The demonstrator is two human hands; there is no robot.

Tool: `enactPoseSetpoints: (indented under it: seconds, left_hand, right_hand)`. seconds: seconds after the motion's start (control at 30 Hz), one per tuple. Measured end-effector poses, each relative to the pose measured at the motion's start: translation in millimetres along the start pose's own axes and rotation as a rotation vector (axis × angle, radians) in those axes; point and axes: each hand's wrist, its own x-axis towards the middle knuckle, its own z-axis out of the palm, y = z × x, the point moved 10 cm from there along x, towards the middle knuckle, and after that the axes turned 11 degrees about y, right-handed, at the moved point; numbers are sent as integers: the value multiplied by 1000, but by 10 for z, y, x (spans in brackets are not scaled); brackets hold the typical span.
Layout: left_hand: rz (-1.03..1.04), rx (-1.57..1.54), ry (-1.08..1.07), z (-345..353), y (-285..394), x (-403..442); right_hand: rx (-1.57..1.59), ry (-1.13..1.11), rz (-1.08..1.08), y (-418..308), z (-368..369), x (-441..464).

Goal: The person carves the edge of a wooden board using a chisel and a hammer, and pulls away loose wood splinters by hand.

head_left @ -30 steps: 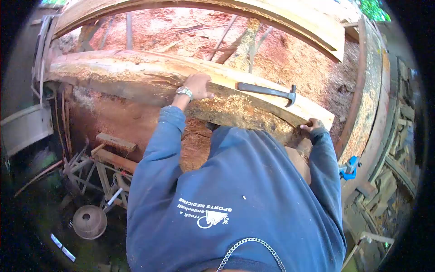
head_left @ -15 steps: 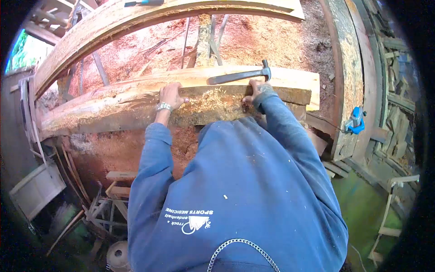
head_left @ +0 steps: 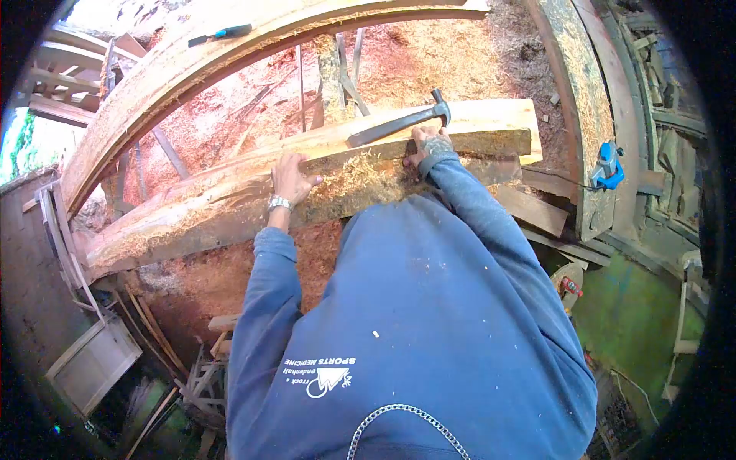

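A thick wooden plank (head_left: 491, 115) with a rough dark edge lies across in front of me, over a bark-edged piece strewn with shavings. My left hand (head_left: 290, 181), wearing a metal-banded watch (head_left: 280, 202), grips the plank's near edge, its fingers on top and the thumb pointing right. Farther right, my right hand (head_left: 424, 146) holds the same edge, its fingers partly hidden by the wrist and cuff. Just beyond the right hand, a dark hammer (head_left: 399, 126) rests on the plank's pale upper face, its head near my fingers.
A long curved board (head_left: 307, 24) spans the far side, with a blue-and-black tool (head_left: 221, 34) on it. To the right, a blue power tool (head_left: 608, 166) sits on a shaving-covered beam (head_left: 590, 115). Sawdust covers the ground, and a pale panel (head_left: 96, 364) leans at lower left.
The view has turned slightly, so the planks appear more tilted. Both hands keep their hold on the plank, and the hammer stays on top of it.
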Motion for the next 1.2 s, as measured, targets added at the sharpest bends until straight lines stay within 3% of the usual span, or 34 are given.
enactPoseSetpoints:
  seconds: [0.1, 0.13, 0.23, 0.27, 0.37, 0.53, 0.77, 0.93, 1.03, 1.07, 1.2]
  left_hand:
    - [-38, -325, 265, -298, 26, 71]
    - [-66, -335, 249, -307, 84, 53]
    - [33, 179, 498, -108, 227, -126]
    - [11, 93, 549, -137, 275, -185]
    - [-28, 74, 518, -106, 208, -225]
    - [-63, 54, 567, -161, 117, -251]
    - [-74, -20, 598, -220, 82, -279]
    - [-91, -35, 634, -156, 29, -288]
    - [-91, -19, 628, -127, 17, -291]
    - [-98, -13, 622, -112, 5, -288]
    - [-68, -79, 663, -177, -6, -318]
  right_hand:
    - [-30, -52, 8, -58, -108, -4]
    - [-38, -78, 4, -108, -149, -28]
    - [-46, -165, 58, -141, -175, -27]
    - [-56, -147, 26, -166, -174, -3]
    - [-46, -180, 57, -186, -159, -35]
    - [-115, 113, -89, -337, -372, -150]
    - [-179, 163, -22, -402, -536, -423]
    - [-323, 21, 54, -500, -573, -651]
    - [-257, -3, 76, -823, -678, -972]
    - [-311, -69, 27, -1195, -800, -1135]
    - [-353, 143, -168, -1505, -830, -1321]
